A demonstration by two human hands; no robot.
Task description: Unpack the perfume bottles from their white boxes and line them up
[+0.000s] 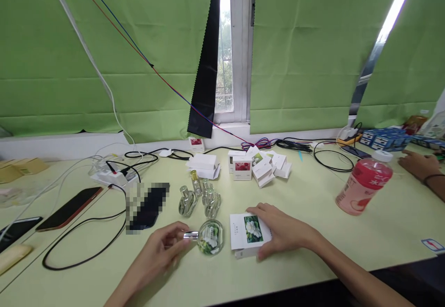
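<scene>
2 items rn: we pinch glass bottle (210, 238) by cap (191, 235) w/ L grip (162, 250), clasp white box (239, 230) w/ wider-spread R grip (282, 227).

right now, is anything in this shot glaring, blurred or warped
Head view: the window glares white near its top; a dark item is pixelated; the drink bottle leans, probably wide-angle stretch; a soft shadow lies below the left hand.
</scene>
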